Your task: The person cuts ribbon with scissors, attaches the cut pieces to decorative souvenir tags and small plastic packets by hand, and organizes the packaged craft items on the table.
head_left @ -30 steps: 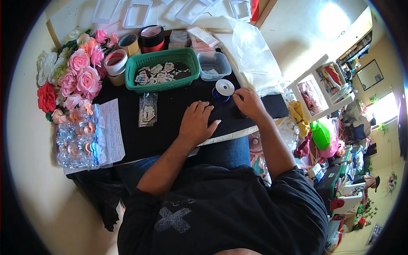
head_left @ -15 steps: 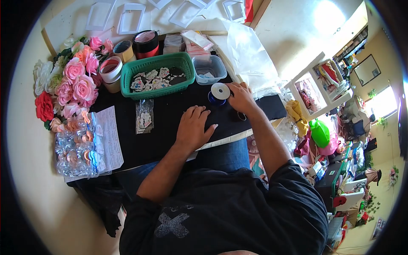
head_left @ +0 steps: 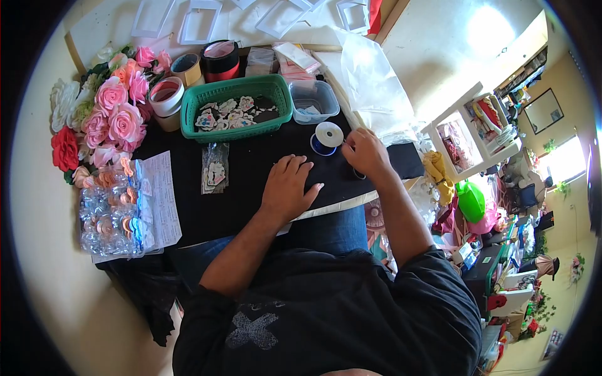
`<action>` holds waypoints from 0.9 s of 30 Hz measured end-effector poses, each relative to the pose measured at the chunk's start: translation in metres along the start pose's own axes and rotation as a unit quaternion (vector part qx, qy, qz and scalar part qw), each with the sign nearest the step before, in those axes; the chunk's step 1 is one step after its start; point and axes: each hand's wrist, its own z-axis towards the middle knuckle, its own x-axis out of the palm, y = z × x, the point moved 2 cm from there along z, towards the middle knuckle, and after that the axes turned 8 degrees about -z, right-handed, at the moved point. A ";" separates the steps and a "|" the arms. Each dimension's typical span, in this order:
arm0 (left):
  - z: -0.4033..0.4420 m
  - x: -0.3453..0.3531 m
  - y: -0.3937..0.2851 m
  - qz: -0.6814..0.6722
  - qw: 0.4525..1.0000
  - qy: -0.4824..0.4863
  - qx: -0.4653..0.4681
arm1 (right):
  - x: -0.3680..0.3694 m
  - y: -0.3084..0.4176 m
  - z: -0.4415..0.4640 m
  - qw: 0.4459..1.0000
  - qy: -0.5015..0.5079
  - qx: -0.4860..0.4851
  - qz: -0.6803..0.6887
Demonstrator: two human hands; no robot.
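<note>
My left hand [head_left: 288, 188] lies palm down on the black tabletop [head_left: 257, 163], thumb apart from the fingers, with nothing in it. My right hand [head_left: 369, 152] is at the right, fingers curled in beside a spool [head_left: 329, 135] with a white top and a blue rim. Whatever its fingertips grip is hidden; a thin dark loop shows under the palm. Beyond the hands stands a green basket [head_left: 237, 135] of small printed cutouts [head_left: 229, 116]. A clear packet [head_left: 215, 169] with similar cutouts rests in front of it.
A clear plastic tub [head_left: 323, 103] is right of the basket. Ribbon and tape rolls [head_left: 219, 59] stand behind it. Artificial roses [head_left: 122, 113], a written sheet [head_left: 164, 197] and a bag of clear plastic pieces [head_left: 106, 219] line the left. Plastic sheeting [head_left: 376, 88] lies back right.
My right hand has drawn slightly back toward me from the spool's edge, its fingers more curled. My left hand keeps its place on the table. The view has shifted slightly.
</note>
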 end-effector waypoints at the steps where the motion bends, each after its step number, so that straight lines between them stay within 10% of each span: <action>1: 0.000 0.000 0.001 0.002 1.000 0.003 0.005 | -0.008 0.002 -0.010 1.000 0.011 0.011 -0.003; 12: 0.005 -0.007 -0.006 -0.044 0.996 0.025 0.069 | 0.008 0.049 -0.066 0.979 0.046 0.064 0.188; 27: 0.004 -0.010 0.005 -0.159 0.986 0.040 0.042 | 0.018 0.064 -0.063 0.951 0.065 -0.100 0.284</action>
